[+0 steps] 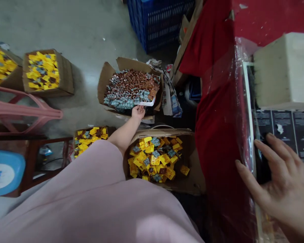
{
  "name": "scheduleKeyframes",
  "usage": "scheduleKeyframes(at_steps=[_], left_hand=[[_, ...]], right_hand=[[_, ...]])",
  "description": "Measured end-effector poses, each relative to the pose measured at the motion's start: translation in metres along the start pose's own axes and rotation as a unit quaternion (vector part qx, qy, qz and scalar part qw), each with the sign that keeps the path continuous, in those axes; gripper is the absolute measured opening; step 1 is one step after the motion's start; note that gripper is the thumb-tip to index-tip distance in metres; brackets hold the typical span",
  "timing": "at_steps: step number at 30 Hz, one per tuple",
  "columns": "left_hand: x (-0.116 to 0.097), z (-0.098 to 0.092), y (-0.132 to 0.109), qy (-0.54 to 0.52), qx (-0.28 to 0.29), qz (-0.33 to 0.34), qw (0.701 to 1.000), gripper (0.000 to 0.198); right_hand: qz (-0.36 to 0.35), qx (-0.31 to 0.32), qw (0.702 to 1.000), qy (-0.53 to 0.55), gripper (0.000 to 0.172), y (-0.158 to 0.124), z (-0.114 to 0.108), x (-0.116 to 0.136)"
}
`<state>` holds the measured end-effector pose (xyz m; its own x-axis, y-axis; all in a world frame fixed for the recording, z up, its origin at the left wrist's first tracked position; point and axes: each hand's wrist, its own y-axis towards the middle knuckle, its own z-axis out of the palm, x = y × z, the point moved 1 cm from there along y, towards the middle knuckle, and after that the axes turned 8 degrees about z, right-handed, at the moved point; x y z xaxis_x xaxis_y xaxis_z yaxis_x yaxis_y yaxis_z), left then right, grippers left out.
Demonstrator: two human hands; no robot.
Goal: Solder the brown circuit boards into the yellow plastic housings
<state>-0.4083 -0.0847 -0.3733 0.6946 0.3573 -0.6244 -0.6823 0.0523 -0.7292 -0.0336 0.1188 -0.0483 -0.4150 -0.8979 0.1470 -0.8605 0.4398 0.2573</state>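
Note:
My left hand (138,111) reaches far down to the floor and rests on the near edge of an open cardboard box of brown and grey-blue small parts (131,88), its fingers curled on a white piece at the box rim. My right hand (278,184) lies with fingers spread on the edge of a table, touching a black printed sheet (291,126) and the clear plastic film (244,101) that hangs over the red table cover (218,111). A pink sleeve (96,202) covers my left arm.
A box of yellow parts (155,158) sits just below my left arm, another (90,136) to its left, and two more (43,71) stand further left. A blue crate (159,20) stands behind. A pink stool (20,111) and a white block (286,71) flank the scene.

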Motion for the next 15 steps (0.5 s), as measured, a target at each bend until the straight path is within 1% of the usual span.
scheduleKeyframes(at_steps=[4, 8, 11, 15], left_hand=[[-0.019, 0.005, -0.007, -0.055, 0.014, 0.008, 0.998, 0.039], [-0.037, 0.012, -0.005, -0.078, 0.027, 0.019, 0.996, 0.037], [-0.044, 0.021, -0.002, -0.077, 0.014, 0.038, 0.996, 0.038], [-0.048, 0.031, 0.003, -0.074, 0.001, 0.07, 0.995, 0.039]], right_hand=[[0.003, -0.011, 1.0, -0.008, 0.071, 0.0, 0.003, -0.001], [0.002, -0.012, 1.0, -0.003, 0.07, 0.001, 0.003, -0.001], [0.003, -0.014, 1.0, -0.002, 0.069, 0.002, 0.002, 0.0], [0.007, -0.012, 1.0, -0.001, 0.07, 0.002, 0.001, 0.0]])
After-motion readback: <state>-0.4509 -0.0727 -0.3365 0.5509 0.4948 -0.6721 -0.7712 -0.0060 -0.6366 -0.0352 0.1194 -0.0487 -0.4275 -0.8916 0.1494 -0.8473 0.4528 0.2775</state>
